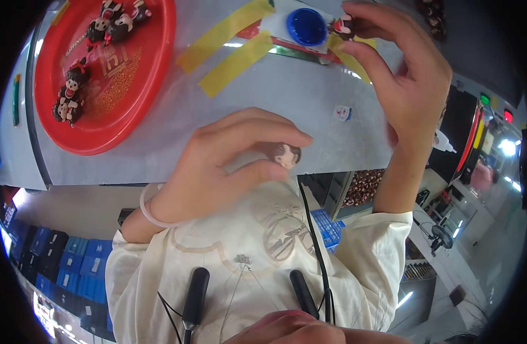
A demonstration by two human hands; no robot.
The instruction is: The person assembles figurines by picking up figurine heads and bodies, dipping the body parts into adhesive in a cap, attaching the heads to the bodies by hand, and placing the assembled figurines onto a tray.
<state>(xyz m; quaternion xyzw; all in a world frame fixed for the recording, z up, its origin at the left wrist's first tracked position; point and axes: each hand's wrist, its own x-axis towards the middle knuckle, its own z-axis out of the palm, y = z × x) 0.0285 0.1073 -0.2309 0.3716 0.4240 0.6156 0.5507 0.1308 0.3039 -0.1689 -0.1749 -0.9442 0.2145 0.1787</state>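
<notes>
My left hand (235,146), over the table's near edge, pinches a small dark-brown and cream figurine piece (287,155) between thumb and fingertips; the fingers hide part of it. Farther off to the right, my right hand (410,63) grips a small figurine (342,27) with dark hair and some red on it. That figurine is close beside a round blue dish (307,27), and I cannot tell whether they touch. Under the dish lies a white pad (273,26), with yellow tape strips (232,69) around it on the grey table (217,109).
At the left stands a red round plate (117,123) with several similar dark-haired figurines (71,92) on it. A small printed scrap (342,113) lies near my right forearm. Below the table edge, a bin holds many small brown pieces (364,188). Blue boxes (83,266) are stacked at the lower left.
</notes>
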